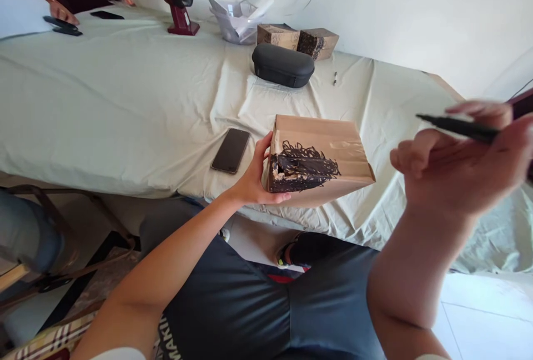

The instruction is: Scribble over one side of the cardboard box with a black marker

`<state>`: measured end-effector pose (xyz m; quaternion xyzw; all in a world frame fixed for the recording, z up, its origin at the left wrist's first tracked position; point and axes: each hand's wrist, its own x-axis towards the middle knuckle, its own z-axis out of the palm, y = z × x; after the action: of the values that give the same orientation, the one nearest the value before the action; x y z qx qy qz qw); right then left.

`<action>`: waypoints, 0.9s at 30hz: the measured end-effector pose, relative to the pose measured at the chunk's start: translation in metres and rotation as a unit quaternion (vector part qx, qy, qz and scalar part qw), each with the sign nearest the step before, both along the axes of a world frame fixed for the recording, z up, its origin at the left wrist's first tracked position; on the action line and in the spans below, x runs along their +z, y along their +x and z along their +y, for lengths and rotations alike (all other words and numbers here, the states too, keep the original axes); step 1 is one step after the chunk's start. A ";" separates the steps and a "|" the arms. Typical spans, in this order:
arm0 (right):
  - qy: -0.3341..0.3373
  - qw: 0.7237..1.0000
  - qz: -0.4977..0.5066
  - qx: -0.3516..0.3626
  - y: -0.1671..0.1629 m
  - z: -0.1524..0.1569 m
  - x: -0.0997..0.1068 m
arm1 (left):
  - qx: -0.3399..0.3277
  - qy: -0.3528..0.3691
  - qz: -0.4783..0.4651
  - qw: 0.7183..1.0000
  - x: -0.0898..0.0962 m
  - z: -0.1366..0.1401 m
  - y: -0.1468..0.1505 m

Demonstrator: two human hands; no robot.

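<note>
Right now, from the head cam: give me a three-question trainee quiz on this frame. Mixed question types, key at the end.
1. True or false: the left hand grips the cardboard box at its scribbled end.
2. What does the right hand hold? A) phone B) black marker C) scissors
3. Fill in: the phone lies on the sheet-covered table, to the ___ of the box in the picture.

Key: 1 true; 2 B; 3 left
</note>
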<state>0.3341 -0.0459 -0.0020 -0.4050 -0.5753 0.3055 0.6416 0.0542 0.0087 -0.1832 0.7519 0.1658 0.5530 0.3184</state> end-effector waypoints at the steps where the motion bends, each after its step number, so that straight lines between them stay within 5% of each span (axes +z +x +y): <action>1: 0.017 0.999 -0.040 0.021 -0.015 0.002 0.013 | 0.002 0.001 0.001 1.000 0.001 -0.001 0.000; 4: 0.037 0.993 -0.082 0.074 -0.060 0.011 0.035 | 0.006 0.004 -0.006 1.000 0.003 -0.004 0.001; 7: -0.021 0.975 -0.147 0.164 -0.085 0.019 0.033 | 0.017 0.003 -0.015 1.000 0.006 -0.007 0.002; 15: -0.086 0.932 -0.238 0.261 -0.082 0.021 0.029 | 0.021 0.012 0.002 1.000 0.009 -0.010 0.000; 21: -0.094 0.919 -0.271 0.271 -0.089 0.021 0.032 | 0.032 -0.001 0.005 0.999 0.011 -0.012 0.001; 27: -0.079 0.941 -0.250 0.215 -0.085 0.017 0.028 | 0.029 0.004 -0.002 1.000 0.011 -0.011 0.001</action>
<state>0.2495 -0.0284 0.0257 -0.3842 -0.7644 0.3700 0.3622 0.0555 -0.0023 -0.1717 0.7469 0.1846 0.5641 0.2997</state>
